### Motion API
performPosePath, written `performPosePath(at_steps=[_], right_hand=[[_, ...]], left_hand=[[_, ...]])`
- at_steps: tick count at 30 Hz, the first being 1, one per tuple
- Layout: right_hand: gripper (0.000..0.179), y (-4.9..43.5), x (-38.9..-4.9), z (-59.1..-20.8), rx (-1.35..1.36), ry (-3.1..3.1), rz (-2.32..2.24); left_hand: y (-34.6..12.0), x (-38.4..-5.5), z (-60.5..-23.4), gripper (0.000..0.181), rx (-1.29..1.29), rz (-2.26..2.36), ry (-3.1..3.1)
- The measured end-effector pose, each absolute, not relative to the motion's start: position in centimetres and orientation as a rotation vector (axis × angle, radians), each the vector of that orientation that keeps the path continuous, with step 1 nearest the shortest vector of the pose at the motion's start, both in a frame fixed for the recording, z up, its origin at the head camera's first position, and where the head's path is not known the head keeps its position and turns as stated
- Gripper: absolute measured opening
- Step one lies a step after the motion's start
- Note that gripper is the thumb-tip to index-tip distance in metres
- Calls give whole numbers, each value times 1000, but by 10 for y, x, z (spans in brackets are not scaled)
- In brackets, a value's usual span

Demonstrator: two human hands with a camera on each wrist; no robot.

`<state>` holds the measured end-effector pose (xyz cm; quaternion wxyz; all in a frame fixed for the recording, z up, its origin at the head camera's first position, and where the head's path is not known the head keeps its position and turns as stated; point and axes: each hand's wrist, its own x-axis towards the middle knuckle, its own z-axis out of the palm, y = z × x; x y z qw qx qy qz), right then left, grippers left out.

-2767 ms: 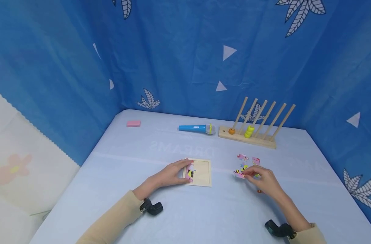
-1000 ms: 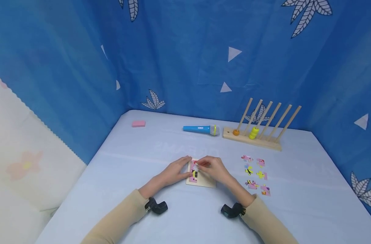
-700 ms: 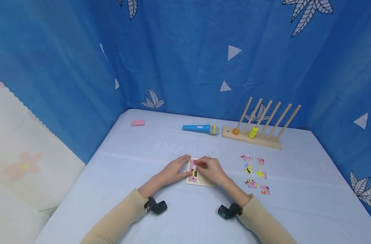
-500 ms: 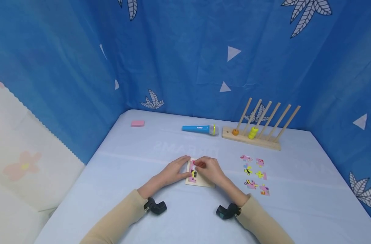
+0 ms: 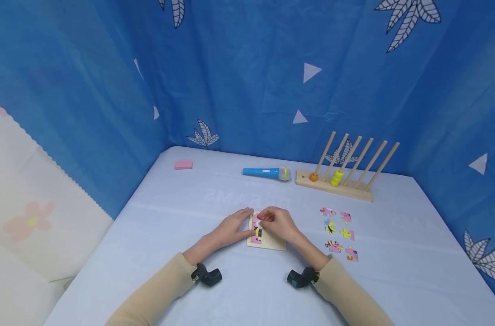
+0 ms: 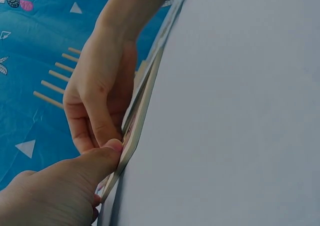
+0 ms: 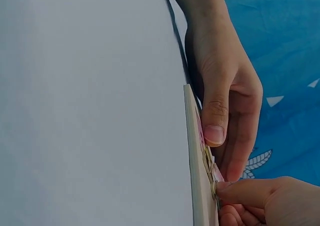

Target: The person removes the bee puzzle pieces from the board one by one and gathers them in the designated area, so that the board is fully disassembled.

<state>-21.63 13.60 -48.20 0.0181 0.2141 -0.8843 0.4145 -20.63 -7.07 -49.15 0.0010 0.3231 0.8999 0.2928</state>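
Note:
In the head view, a light wooden puzzle tray (image 5: 275,244) lies at mid-table with pink and yellow bee-patterned pieces (image 5: 256,235) along its left side. My left hand (image 5: 230,230) holds the tray at its left edge, fingers near the top corner and thumb lower on the pieces. Over the tray's upper part, my right hand (image 5: 281,223) pinches a puzzle piece (image 7: 218,174) between thumb and fingers. The right wrist view shows that piece standing tilted against the tray, mostly covered by the fingers.
Several loose puzzle pieces (image 5: 334,246) lie to the right in two columns. Behind them stands a wooden peg rack (image 5: 355,194) with orange and yellow beads. A blue toy microphone (image 5: 260,172) and a pink block (image 5: 183,165) lie toward the back, before a blue curtain (image 5: 231,68).
My right hand has brought a puzzle piece left from the loose ones to the tray, where its fingers have shifted slightly since. My left hand stays on the tray edge.

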Motion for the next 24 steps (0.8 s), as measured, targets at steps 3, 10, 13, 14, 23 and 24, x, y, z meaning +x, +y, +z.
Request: performPosePath(at_steps=[3, 10, 13, 14, 23, 24], right_hand=[[12, 136, -218, -483, 702, -2738, 1254], [12, 138, -220, -483, 844, -2700, 1115], [12, 139, -221, -482, 886, -2704, 1075], [12, 139, -221, -482, 895, -2709, 1072], [15, 143, -224, -482, 907, -2746, 1171], [14, 144, -225, -482, 915, -2743, 1164]], left_hand=[[-71, -207, -492, 70, 1019, 910, 2823], [-71, -206, -491, 71, 999, 895, 2824], [-71, -206, -491, 71, 993, 893, 2823], [-70, -206, -491, 72, 987, 889, 2824], [-69, -207, -493, 72, 972, 885, 2827], [-69, -207, -493, 72, 978, 885, 2827]])
